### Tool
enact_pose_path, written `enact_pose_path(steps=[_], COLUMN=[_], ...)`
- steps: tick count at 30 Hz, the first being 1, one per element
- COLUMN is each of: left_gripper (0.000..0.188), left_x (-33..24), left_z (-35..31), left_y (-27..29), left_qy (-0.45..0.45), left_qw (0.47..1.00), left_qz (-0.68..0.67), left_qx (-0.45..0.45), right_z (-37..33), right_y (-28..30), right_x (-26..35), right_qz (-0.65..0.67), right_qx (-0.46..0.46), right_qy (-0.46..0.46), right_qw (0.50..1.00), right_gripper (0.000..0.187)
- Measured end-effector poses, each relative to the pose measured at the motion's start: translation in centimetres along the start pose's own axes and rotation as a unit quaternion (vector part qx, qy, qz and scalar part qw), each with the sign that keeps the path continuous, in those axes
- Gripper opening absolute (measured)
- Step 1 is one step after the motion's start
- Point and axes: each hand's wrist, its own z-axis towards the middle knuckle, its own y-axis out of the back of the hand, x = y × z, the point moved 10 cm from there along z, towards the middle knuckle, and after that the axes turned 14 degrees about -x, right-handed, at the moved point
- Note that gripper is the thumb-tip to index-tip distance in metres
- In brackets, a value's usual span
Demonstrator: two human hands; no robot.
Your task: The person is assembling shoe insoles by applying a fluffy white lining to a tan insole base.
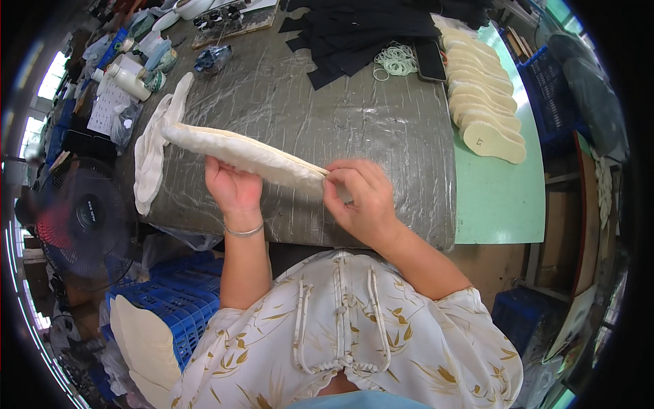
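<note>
A long cream insole with a fluffy white fleece side point(238, 151) is held up on its edge above the table, slanting down to the right. My left hand point(234, 185), palm showing, holds its lower edge near the middle; most of its fingers are hidden behind the fleece. At the right end my right hand point(360, 198) pinches the tip between thumb and fingers, where thin layers show along the upper edge. Beyond its left end lie more white fleecy insoles point(153, 160) on the table's left edge.
Overlapping cream insoles point(492, 140) form a row on a green board point(497, 204) at right. Black fabric strips point(368, 31), pale green rubber bands point(397, 60) and a phone point(430, 61) lie at the back. A fan point(88, 211) and a blue crate point(184, 307) stand left.
</note>
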Motion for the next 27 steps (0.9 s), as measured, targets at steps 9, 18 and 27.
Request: enact_pose_path(steps=[9, 18, 27], left_gripper=[0.032, 0.036, 0.037], left_x=[-0.4, -0.4, 0.8], left_z=[0.0, 0.0, -0.4], left_y=[1.3, 1.2, -0.6], left_qy=[0.000, -0.051, -0.018], left_qw=[1.000, 0.994, 0.974], left_qz=[-0.010, 0.042, 0.208], left_qx=[-0.026, -0.091, -0.093], right_z=[0.2, -1.2, -6.3], right_y=[-0.1, -1.4, -3.1], right_x=[-0.9, -4.8, -10.5], right_qz=[-0.026, 0.067, 0.263], right_qx=[-0.014, 0.043, 0.090], right_qy=[-0.056, -0.278, -0.569], right_qw=[0.998, 0.957, 0.774], right_gripper=[0.015, 0.035, 0.027])
